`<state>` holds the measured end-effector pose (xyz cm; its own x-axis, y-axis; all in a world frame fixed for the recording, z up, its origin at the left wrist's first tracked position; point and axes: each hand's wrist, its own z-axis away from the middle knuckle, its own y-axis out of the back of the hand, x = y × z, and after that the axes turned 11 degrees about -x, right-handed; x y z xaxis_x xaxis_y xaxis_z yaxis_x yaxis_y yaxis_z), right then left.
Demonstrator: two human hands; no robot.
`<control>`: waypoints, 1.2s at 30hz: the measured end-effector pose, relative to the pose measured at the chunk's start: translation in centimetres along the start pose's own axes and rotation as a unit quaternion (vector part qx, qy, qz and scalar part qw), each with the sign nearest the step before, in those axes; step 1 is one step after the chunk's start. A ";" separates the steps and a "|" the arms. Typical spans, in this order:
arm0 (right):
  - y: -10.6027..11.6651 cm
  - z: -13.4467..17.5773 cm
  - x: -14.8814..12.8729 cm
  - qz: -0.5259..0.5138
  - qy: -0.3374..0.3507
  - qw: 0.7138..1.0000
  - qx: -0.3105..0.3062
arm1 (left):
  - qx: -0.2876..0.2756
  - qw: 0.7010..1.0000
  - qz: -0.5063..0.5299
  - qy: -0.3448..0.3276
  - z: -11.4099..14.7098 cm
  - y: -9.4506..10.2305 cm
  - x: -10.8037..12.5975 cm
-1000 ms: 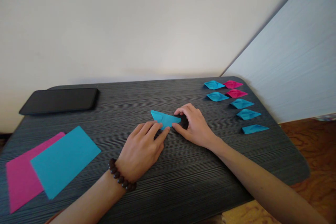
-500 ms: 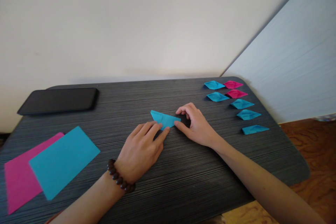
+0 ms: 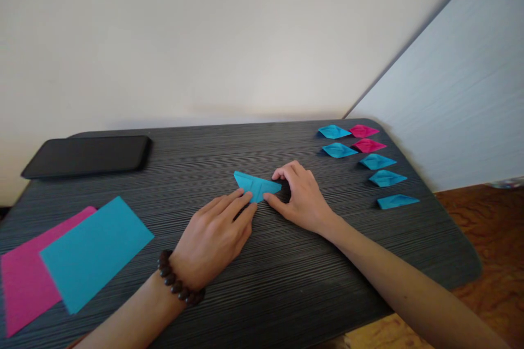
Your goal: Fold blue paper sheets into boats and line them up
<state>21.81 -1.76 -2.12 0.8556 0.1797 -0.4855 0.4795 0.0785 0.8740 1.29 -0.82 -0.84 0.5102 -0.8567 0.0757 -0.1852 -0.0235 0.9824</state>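
Observation:
A small folded piece of blue paper (image 3: 256,187) lies on the dark table in front of me, its long edge on the far side and pointed ends left and right. My left hand (image 3: 215,229), with a dark beaded bracelet at its wrist, rests its stretched fingertips on the paper's near left part. My right hand (image 3: 301,193) curves around the right end. Its thumb touches the near edge and its index finger is at the far edge, with the paper's tip between them. The other right fingers are curled.
Blue paper (image 3: 98,253) overlaps pink paper (image 3: 28,272) at the left. A black phone-like slab (image 3: 88,155) lies behind them. Several folded blue pieces (image 3: 388,178) and two pink ones (image 3: 369,145) stand at the right of the table (image 3: 196,158). A wall rises behind.
My right thumb has slid left along the near edge of the folded paper. My left hand has shifted slightly left and down, its fingertips still on the paper.

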 end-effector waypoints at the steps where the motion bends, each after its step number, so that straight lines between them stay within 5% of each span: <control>1: -0.1 0.0 -0.2 0.008 -0.005 1.000 0.002 | 0.001 1.000 -0.002 0.000 0.0 0.0 0.0; 36: 0.2 0.0 -0.5 -0.008 -0.017 1.000 -0.018 | -0.020 1.000 -0.017 0.008 -0.3 0.1 0.4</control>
<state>21.51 -1.80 -1.73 0.8544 0.1447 -0.4990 0.4863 0.1155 0.8661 1.70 -1.06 -0.62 0.5293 -0.8473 0.0443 -0.1340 -0.0319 0.9905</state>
